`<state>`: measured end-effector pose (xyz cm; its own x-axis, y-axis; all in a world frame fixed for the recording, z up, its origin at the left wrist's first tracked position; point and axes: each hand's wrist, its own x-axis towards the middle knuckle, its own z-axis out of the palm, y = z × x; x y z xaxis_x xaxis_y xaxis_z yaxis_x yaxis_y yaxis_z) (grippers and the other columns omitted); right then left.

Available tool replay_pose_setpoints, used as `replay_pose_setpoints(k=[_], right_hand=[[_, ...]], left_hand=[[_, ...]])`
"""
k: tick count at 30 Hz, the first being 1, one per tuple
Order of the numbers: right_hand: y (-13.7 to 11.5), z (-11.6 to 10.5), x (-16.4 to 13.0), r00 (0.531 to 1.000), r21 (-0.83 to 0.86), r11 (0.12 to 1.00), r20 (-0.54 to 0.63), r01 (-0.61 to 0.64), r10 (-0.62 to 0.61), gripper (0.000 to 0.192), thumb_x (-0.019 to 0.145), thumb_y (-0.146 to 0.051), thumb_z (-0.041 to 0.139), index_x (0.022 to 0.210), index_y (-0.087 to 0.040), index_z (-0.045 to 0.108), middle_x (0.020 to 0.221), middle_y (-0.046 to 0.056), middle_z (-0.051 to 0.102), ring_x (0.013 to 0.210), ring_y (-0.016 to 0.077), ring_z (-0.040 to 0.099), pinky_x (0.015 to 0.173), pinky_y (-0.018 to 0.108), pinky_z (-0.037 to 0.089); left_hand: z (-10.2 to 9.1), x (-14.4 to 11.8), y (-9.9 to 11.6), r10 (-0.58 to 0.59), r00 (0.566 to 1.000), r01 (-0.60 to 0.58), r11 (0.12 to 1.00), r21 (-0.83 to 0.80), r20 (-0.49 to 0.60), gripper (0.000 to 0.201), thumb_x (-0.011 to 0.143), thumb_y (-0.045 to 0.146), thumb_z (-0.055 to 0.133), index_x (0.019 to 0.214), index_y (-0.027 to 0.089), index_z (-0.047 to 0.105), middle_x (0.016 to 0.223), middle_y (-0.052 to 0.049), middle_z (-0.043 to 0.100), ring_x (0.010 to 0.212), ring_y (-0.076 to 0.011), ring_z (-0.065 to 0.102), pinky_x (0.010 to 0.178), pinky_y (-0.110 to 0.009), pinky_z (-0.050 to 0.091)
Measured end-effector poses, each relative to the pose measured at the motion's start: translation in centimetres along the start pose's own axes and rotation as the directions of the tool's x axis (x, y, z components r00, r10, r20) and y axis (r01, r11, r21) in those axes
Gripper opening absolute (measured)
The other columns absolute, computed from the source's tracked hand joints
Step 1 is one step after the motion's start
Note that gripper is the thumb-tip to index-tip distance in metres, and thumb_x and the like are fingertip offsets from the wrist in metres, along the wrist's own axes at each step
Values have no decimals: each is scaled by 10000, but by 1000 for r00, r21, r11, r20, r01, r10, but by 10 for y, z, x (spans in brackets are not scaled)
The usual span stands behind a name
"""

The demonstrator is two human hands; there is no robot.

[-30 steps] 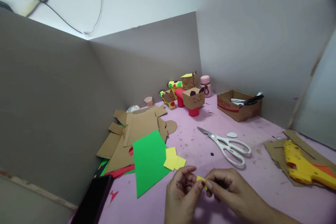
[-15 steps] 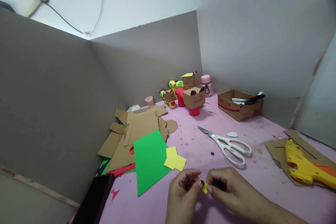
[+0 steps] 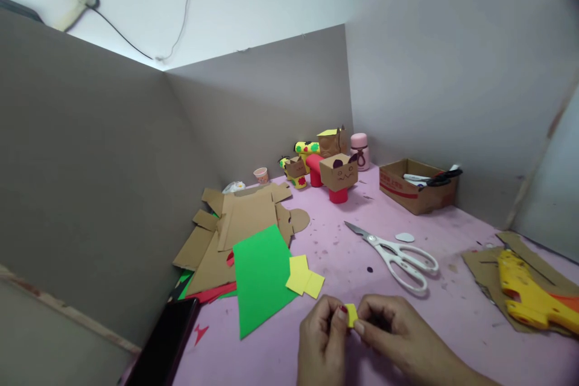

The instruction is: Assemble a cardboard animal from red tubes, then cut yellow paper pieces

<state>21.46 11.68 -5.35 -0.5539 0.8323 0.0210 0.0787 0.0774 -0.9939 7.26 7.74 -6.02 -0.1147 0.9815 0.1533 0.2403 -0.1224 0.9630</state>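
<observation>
A small yellow foam piece (image 3: 351, 315) is pinched between my two hands, low over the front of the table. My left hand (image 3: 322, 338) grips its left side, thumb on top. On its right edge, the thumb and fingers of my right hand (image 3: 398, 332) close. Just beyond my left hand lie a few yellow squares (image 3: 298, 274), partly over a green sheet (image 3: 262, 280). White-handled scissors (image 3: 393, 256) rest behind my right hand, blades slightly apart and pointing away to the left.
Flattened cardboard (image 3: 248, 217) covers the left side, with a black phone (image 3: 165, 341) nearer me. A yellow glue gun (image 3: 527, 289) lies on cardboard at right. Behind stand a box of tools (image 3: 402, 193), a red cardboard-headed cat figure (image 3: 338, 175) and a pink bottle (image 3: 360, 151).
The yellow piece has turned and shows more of its face between my fingers. My left hand has shifted slightly right. The whole view has moved a little.
</observation>
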Motion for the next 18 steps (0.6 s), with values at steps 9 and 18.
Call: replay_pose_setpoints(k=[9,18], right_hand=[[-1,-3,2,996,105,993,76,-45,37,425,790,-556,544,606,-179,475,533,-39,463,505,109,426,503,241,308],[4,-3,3,991,285,953,116,-104,73,422,726,-556,632,618,-164,516,531,-25,536,459,85,451,490,228,332]], left_hand=[[-4,4,-2,-79,988,102,979,-177,137,281,808,456,549,827,183,489,625,49,452,575,-110,393,553,-236,304],[-4,6,1,-110,990,136,922,-361,91,344,789,522,571,794,214,416,565,97,385,504,-78,294,496,-219,238]])
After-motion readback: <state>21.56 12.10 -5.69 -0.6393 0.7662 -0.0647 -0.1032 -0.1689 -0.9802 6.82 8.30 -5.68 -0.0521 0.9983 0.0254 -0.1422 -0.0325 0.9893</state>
